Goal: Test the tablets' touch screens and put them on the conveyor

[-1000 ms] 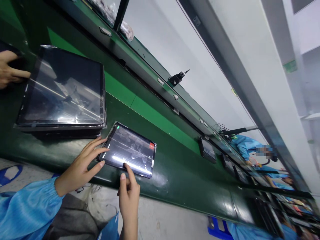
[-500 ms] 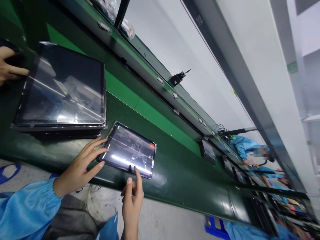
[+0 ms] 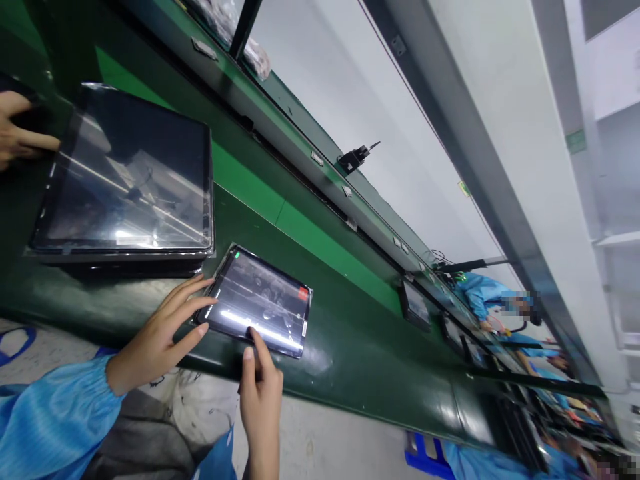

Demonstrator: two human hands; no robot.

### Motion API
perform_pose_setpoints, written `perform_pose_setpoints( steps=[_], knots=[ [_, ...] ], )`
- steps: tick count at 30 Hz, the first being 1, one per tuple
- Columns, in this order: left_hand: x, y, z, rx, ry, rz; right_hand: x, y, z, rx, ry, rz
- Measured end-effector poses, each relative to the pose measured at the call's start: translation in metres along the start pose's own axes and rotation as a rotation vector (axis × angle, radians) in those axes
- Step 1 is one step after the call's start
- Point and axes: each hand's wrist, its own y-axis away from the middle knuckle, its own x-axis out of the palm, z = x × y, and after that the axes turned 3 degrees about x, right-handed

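A tablet [image 3: 260, 300] in clear film lies flat on the green bench. Its screen is lit, with a small green mark at one corner and a red patch near the right end. My left hand [image 3: 167, 330] has its fingers spread, the tips resting on the tablet's left edge. From below, my right hand [image 3: 263, 383] reaches in with its index finger stretched out to the lower part of the screen. The thumb stands apart and the other fingers are curled, holding nothing. Left of the tablet is a stack of larger film-wrapped tablets [image 3: 130, 180].
Another person's hand [image 3: 23, 137] is at the far left beside the stack. The green bench [image 3: 370, 360] runs off to the right, where more tablets [image 3: 415, 303] lie. A black plug adapter [image 3: 354, 159] sits on the ledge behind. People in blue sit farther along.
My right index finger has slid left across the screen, away from its lower right part. My left hand and the tablet stay in place.
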Motion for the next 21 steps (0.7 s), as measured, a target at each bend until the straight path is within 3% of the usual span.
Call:
perform_pose_setpoints(
  steps=[5,10,13,17,21],
  knots=[
    [0.000,-0.001,0.001,0.008,0.009,-0.013,-0.039,-0.051,0.033,0.018,0.310,0.006],
    [0.001,-0.001,0.003,-0.010,0.026,-0.033,-0.068,-0.068,0.035,-0.048,0.221,-0.122],
    [0.000,-0.001,0.002,-0.012,0.032,-0.026,-0.064,-0.053,0.021,-0.111,0.127,-0.156],
    [-0.001,-0.001,0.000,0.001,0.038,-0.021,-0.045,-0.028,0.000,-0.425,0.120,-0.165],
    [0.000,-0.002,0.000,0.007,0.037,-0.005,-0.031,-0.019,-0.010,-0.569,0.213,-0.029]
  ],
)
